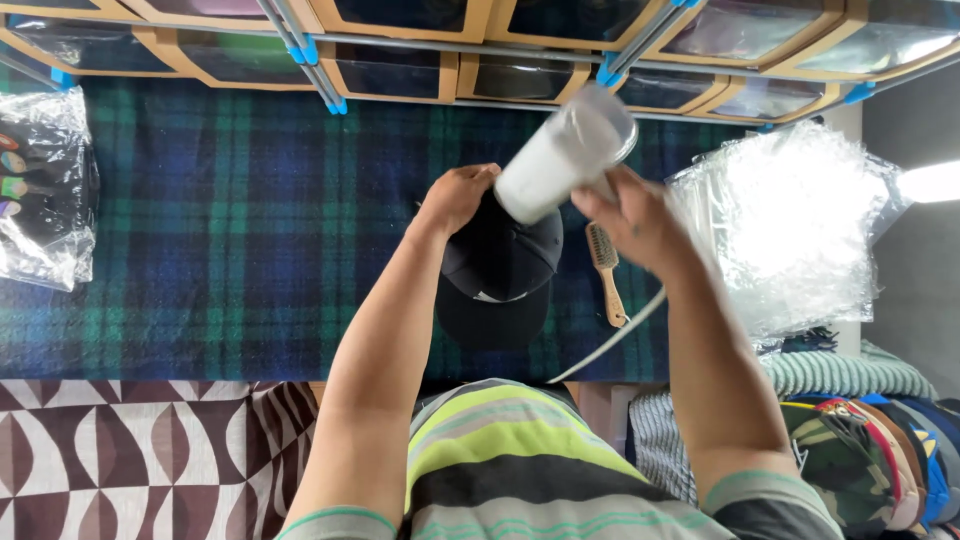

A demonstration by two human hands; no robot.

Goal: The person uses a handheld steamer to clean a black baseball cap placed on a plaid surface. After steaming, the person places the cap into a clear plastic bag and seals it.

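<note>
Partly blurred, right hand [632,222] clamps a white steamer [560,155], perhaps; left hand [457,197] fingers grip black cap [497,270].

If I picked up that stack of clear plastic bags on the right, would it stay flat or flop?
The clear plastic bags look thin and crinkled, so they would probably flop and sag. Their glossy glare suggests slippery sheets that might slide apart. Likely very light.
</note>
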